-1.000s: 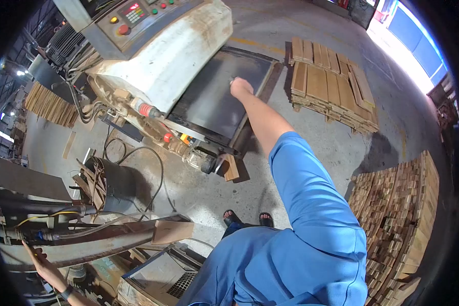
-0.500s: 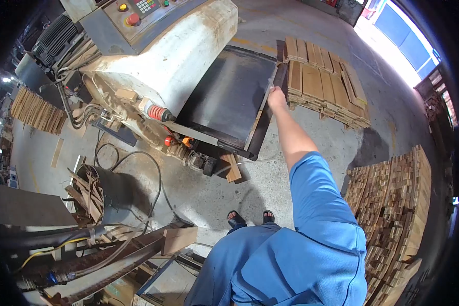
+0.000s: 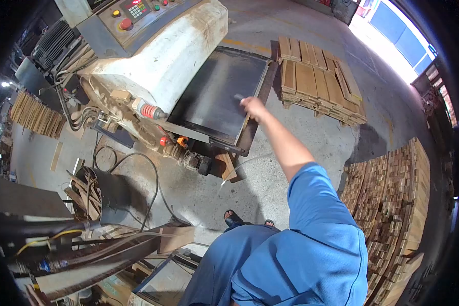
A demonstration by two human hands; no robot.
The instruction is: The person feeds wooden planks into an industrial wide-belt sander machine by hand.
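My right hand (image 3: 253,108) is stretched out over the right part of the machine's flat dark bed (image 3: 217,92). Its fingers are closed round a small light-coloured object (image 3: 238,96), too small to name. The white machine body (image 3: 163,61) stands left of the bed, with a control panel (image 3: 137,13) on top that has a red button and a lit display. My left hand does not show in the frame.
Flat boards (image 3: 316,81) are stacked beyond the bed. A tall stack of wood strips (image 3: 387,204) stands at the right. A bin (image 3: 112,196) of scrap wood, a black hose (image 3: 155,178) and a metal frame (image 3: 107,265) are at the left.
My right hand has moved left from the bed's right edge to above its surface. The view has shifted slightly, and one of my feet has stepped back a little.
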